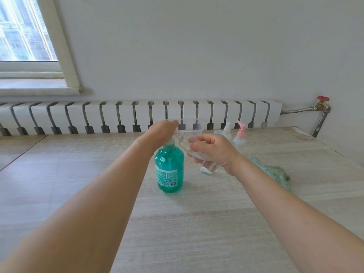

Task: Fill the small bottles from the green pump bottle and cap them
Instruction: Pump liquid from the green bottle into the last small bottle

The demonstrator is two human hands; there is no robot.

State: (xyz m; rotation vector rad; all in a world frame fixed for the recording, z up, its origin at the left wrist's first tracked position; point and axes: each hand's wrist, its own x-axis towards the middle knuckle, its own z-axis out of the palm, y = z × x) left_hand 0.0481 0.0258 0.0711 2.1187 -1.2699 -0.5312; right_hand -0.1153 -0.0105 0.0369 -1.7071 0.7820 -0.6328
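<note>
Two bare forearms reach from the near edge of the pale wood-grain tabletop [197, 223] toward its middle. There the green pump bottle [169, 170] stands upright, its label facing the camera. The left hand [158, 135] lies palm-down on top of the pump head, fingers fairly straight and pointing toward the far edge, so it presses rather than grips. Just to the right, the right hand [213, 149] has its fingers curled round a clear small bottle [194, 151], held tilted with its open mouth up against the pump's spout under the left hand; whether any liquid is inside it I cannot tell. Below that hand a small white cap [204, 170] lies on the tabletop, close to the green bottle's right side. Further right, toward the right edge, a green cloth [273, 171] lies crumpled, partly hidden by the right forearm. Near the far edge stand a clear tub [194, 129], behind the hands, then a small round pale-green lid [218, 132], a small bottle with a white top [227, 131] and a small bottle with a pink pump [240, 134], these last two upright and just beside each other. Beyond the tabletop a white radiator [137, 115] runs along the wall, with a red valve [323, 99] at the right and a window [23, 30] at the upper left.
</note>
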